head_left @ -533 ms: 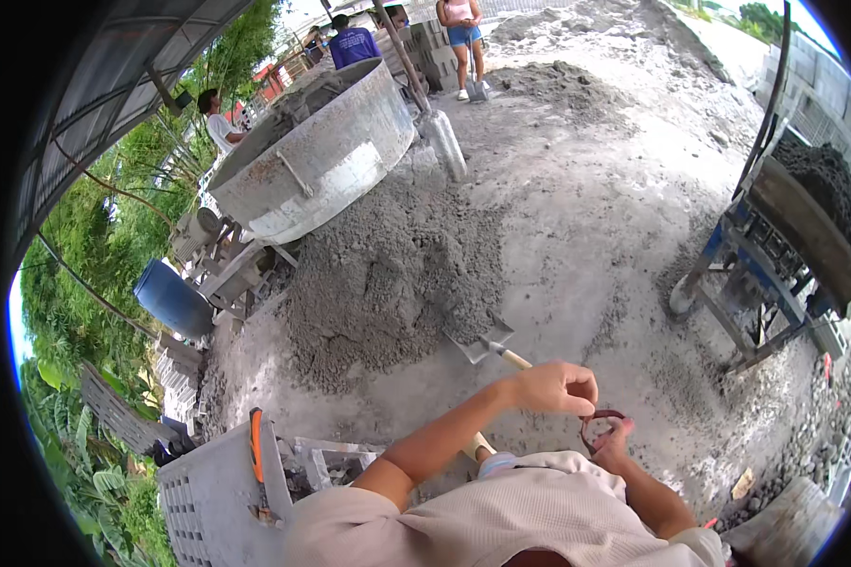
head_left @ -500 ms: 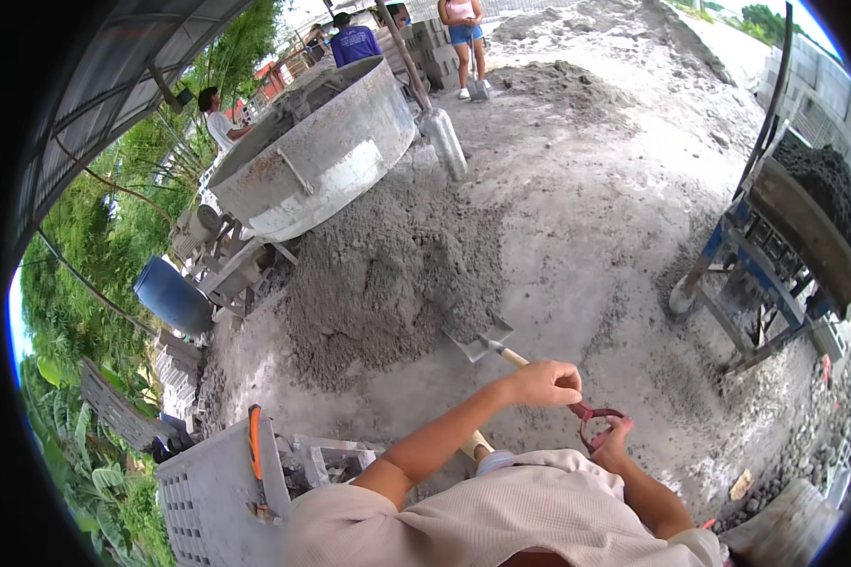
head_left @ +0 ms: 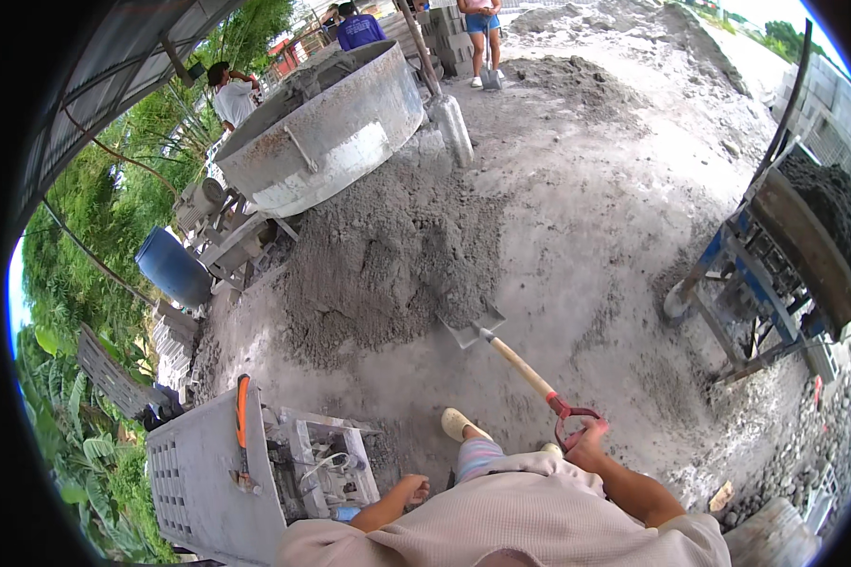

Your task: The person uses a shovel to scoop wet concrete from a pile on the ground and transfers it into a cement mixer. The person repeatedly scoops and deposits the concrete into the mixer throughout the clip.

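My right hand point(head_left: 588, 444) grips the red D-shaped handle of a shovel point(head_left: 522, 366) with a wooden shaft. The shovel's metal blade rests on the ground at the near edge of a grey mortar heap point(head_left: 378, 274), with some of the mix on it. My left hand point(head_left: 412, 489) is off the shovel, close to my body on the left. Its fingers are curled and nothing shows in them. A whitish metal frame point(head_left: 304, 463) stands just left of that hand.
A large round mixer pan point(head_left: 336, 142) stands behind the heap, with a blue barrel point(head_left: 173, 267) to its left. At right is a blue-framed machine point(head_left: 756, 274) loaded with dark mix. An orange-handled tool point(head_left: 243, 416) lies at left. Other people are farther back.
My left hand has swung from above the shovel's shaft, back and left toward my body. The right hand keeps hold of the handle; the blade has hardly moved.
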A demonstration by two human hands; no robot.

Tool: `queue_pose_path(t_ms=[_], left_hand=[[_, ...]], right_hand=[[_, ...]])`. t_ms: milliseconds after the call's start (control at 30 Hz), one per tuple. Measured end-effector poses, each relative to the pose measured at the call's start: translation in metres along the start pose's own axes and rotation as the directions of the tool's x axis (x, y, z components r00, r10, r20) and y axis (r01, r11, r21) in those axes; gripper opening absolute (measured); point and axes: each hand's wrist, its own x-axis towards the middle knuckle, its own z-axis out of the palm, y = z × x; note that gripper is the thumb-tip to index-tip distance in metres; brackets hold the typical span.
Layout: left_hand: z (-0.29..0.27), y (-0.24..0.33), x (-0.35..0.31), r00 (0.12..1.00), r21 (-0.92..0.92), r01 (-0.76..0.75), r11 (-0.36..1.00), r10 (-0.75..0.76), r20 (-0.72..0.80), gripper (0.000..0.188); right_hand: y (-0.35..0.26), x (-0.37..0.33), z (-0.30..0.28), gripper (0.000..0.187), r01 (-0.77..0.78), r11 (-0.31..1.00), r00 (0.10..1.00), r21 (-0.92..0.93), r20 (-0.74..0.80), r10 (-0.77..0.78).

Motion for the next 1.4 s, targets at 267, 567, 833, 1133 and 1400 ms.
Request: queue_pose_path(t_ms=[267,567,833,1133,1400], left_hand=[[0.077,0.022,-0.083,0.986,-0.059,-0.166,0.984,0.165,-0.007,0.015],[0.058,0.107,-0.067,0.974,0.234,-0.226,0.946,0.211,0.088,0.017],[0.053,0.143,-0.046,0.931,0.236,-0.357,0.904,0.323,0.171,0.017],[0.011,0.111,-0.017,0.951,0.090,-0.264,0.960,0.243,0.191,0.015],[-0.056,0.100,-0.014,0.998,-0.060,-0.011,0.998,0.007,-0.055,0.010]], right_hand=[[0.029,-0.044,-0.002,0.029,-0.135,0.990,0.988,-0.051,0.072,0.138],[0.009,-0.085,0.015,0.048,-0.158,0.985,0.967,0.073,0.214,0.139],[0.003,-0.124,0.047,0.071,-0.225,0.974,0.914,-0.026,0.341,0.220],[0.005,-0.130,0.098,0.038,0.068,0.960,0.980,0.271,0.161,-0.114],[-0.025,-0.127,0.121,0.038,0.027,0.955,1.000,0.295,0.005,-0.029]])
